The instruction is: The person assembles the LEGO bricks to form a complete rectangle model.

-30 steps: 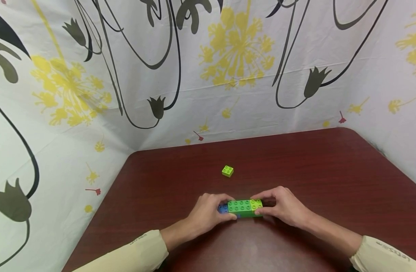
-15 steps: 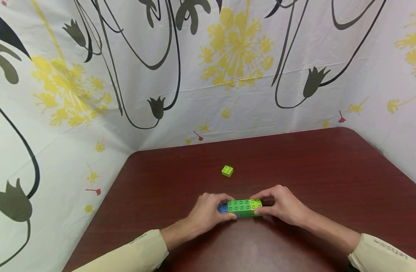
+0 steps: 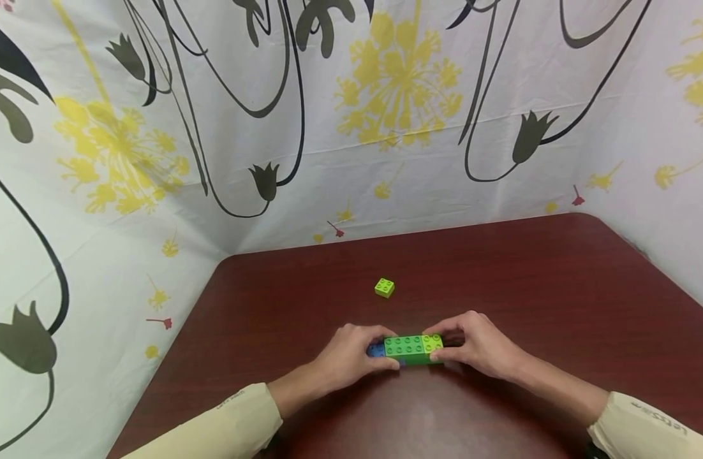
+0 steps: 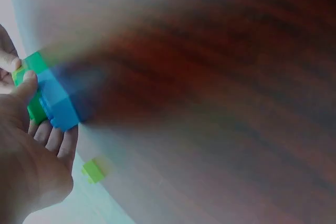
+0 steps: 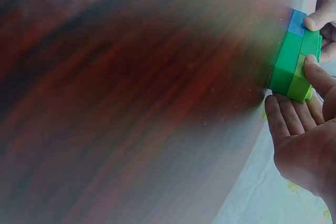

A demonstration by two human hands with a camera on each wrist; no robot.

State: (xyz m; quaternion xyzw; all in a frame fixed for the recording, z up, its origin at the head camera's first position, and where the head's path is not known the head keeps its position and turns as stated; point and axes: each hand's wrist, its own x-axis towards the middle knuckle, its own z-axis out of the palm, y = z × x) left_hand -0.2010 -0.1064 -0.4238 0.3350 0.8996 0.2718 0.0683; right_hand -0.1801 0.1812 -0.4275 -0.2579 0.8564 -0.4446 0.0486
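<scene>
The brick stack [image 3: 406, 347] sits between the two hands, over the middle of the table [image 3: 305, 287], well in from its far edge; whether it bears on the wood or is slightly raised, I cannot tell. Its upper layer joins an upper green brick [image 3: 404, 346] to a lime end brick [image 3: 432, 344]. Below, a blue brick [image 3: 377, 350] juts out toward the table's left edge, its studs partly bare, and a lower green brick [image 5: 287, 56] runs under the lime end.

The left hand [image 3: 348, 357] pinches the stack at its blue end, thumb on the near side and fingers across on the far side. The right hand [image 3: 482, 349] pinches the lime end in the same way, its fingers set narrow on the stack.

The step in hand seems to be squaring or seating the joined bricks. To do it well, I would keep both pinches level, push straight along the stud direction, and support the underside near the joint so the layers do not lever apart.

No box or tray shows. A loose lime brick [image 3: 384, 287] lies directly on the table between the stack and the far edge, nearer the far left corner than the far right. Beyond that edge hangs a patterned cloth [image 3: 323, 121].
</scene>
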